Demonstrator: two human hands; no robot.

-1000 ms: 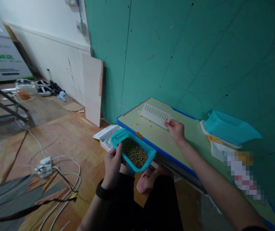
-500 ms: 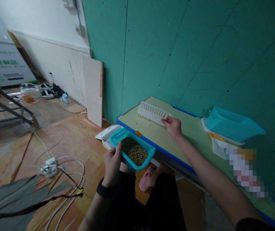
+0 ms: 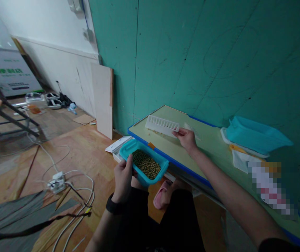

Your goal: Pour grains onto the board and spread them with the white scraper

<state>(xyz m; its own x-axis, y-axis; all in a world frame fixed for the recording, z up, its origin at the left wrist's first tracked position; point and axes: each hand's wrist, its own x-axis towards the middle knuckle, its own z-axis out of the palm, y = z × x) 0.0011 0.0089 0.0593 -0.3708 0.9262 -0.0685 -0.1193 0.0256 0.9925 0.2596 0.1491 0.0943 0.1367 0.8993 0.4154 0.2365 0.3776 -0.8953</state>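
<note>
My left hand (image 3: 123, 175) grips the near left side of a turquoise plastic container (image 3: 125, 148), its thumb over the rim. Dark green beans (image 3: 140, 156) and yellowish beans (image 3: 150, 168) lie inside, the green ones toward the left. This container is off the front edge of the table (image 3: 205, 154), above my legs. In my right hand (image 3: 186, 138), the fingers pinch the right end of a white slotted plastic tray (image 3: 163, 126), tilted over the tabletop. Several pale beans (image 3: 157, 132) are scattered along its near side.
Another turquoise container (image 3: 257, 134) stands at the table's right, by white and yellow items (image 3: 240, 157). Behind the table rises a green wall (image 3: 171, 52). An open white box (image 3: 117, 144) is below the table's left corner. White cables and a power strip (image 3: 57, 182) lie on the floor.
My right hand has moved the white slotted tray slightly left and lower, changing its tilt. The left hand and the container of beans stay nearly in place.
</note>
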